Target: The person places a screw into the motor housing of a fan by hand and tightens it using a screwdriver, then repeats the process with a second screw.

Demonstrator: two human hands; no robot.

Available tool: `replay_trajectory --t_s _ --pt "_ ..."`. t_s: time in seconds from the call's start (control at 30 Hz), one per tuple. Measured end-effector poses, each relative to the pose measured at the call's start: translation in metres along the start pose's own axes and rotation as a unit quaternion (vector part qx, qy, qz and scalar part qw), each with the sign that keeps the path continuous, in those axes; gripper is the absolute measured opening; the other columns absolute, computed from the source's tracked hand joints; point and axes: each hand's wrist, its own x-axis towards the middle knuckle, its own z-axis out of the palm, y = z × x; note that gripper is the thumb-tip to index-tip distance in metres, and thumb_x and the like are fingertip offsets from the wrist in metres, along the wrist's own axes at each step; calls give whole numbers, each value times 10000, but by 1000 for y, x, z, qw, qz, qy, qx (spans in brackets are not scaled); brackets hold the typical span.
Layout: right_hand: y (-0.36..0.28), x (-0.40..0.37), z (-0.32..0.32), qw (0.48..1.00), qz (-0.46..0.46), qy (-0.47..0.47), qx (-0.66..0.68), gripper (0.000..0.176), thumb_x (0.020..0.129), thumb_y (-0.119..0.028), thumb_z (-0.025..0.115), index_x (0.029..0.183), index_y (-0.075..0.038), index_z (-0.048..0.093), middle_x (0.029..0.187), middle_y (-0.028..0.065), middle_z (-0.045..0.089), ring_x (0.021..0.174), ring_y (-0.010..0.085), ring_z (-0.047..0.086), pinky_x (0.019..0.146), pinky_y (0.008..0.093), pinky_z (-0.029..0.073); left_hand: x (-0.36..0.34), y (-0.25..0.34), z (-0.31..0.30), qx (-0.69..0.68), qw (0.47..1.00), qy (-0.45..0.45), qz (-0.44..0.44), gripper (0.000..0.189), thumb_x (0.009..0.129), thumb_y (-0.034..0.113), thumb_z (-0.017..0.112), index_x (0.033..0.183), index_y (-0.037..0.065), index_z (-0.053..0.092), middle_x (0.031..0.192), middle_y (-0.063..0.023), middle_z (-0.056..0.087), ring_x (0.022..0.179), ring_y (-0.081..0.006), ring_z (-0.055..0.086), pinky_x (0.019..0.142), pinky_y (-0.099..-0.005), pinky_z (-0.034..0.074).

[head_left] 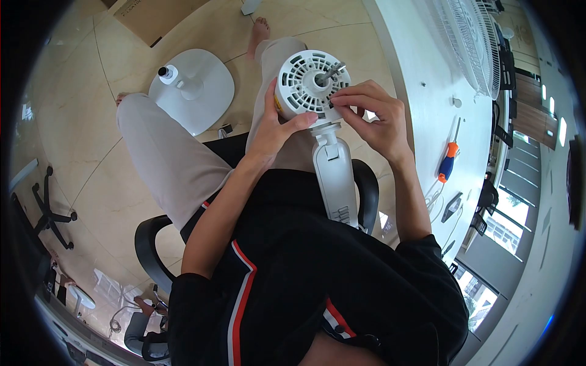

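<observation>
A white fan motor housing (298, 82) with a slotted round face rests over my lap, its metal shaft (334, 71) sticking out of the centre. Below it runs the white fan neck (334, 174), lying back against my body. My left hand (276, 131) grips the left side of the housing, thumb across its lower rim. At the right edge of the slotted face, the fingertips of my right hand (379, 119) are pinched together. Whatever they hold, if anything, is too small to make out.
A round white fan base (210, 104) with a short post stands on the floor. On the white table (421, 128) to the right lie a screwdriver (448, 161) with an orange-blue handle and a wire fan guard (473, 46). A cardboard box (149, 21) sits beyond.
</observation>
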Motion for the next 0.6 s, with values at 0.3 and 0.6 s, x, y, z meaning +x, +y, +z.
replay_trajectory --t_s 0.3,0.6 --pt "-8 3 1 999 -20 3 -42 223 822 -17 806 1038 -72 794 988 68 749 854 186 706 648 298 558 1 -3 -2 -4 1000 2 -1 1233 736 291 921 1637 48 116 1530 -165 394 1443 -279 392 1218 -410 300" --pt "-13 11 1 996 -38 -16 -74 292 803 29 804 1076 -70 771 948 39 733 785 147 672 620 272 511 1 -2 -1 -11 1000 -2 -2 1244 733 311 938 1634 46 121 1529 -168 397 1440 -286 392 1217 -412 300"
